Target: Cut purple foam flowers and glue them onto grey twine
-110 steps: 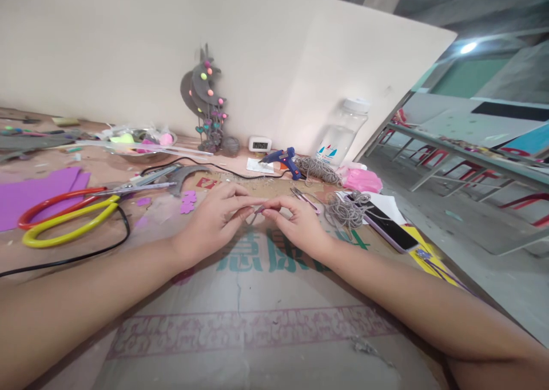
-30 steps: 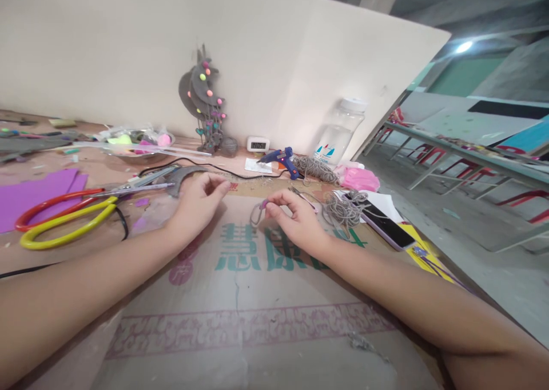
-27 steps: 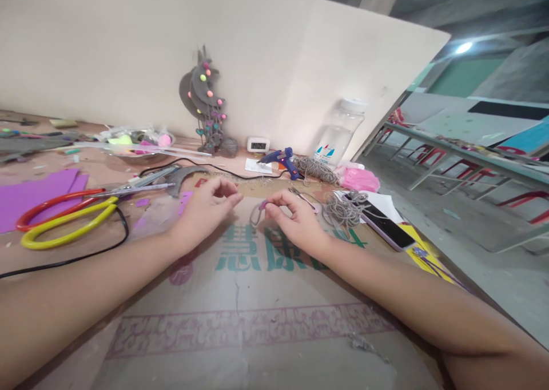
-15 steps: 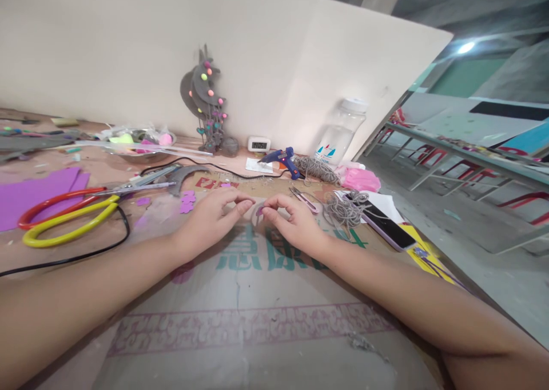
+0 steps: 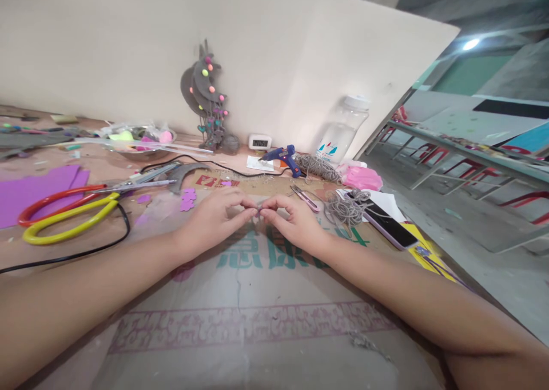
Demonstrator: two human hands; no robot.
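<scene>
My left hand (image 5: 214,221) and my right hand (image 5: 294,221) meet fingertip to fingertip over a printed cardboard sheet (image 5: 253,321). Both pinch a tiny purple piece with grey string (image 5: 258,210) between thumb and forefinger; it is almost hidden by the fingers. Small purple foam flowers (image 5: 187,198) lie just left of my left hand. Thread snips (image 5: 305,199) and a tangle of grey string (image 5: 346,208) lie to the right of my right hand.
Big red and yellow scissors (image 5: 64,214) and purple foam sheets (image 5: 32,187) lie at left, with a black cord (image 5: 86,253). A blue glue gun (image 5: 285,158), small clock (image 5: 259,143), plastic jar (image 5: 343,131), grey moon ornament (image 5: 206,101) and phone (image 5: 388,224) stand behind and right.
My left hand had drawn away to the left, then came back. Its fingertips now meet my right hand's on the small piece, which the right hand held throughout.
</scene>
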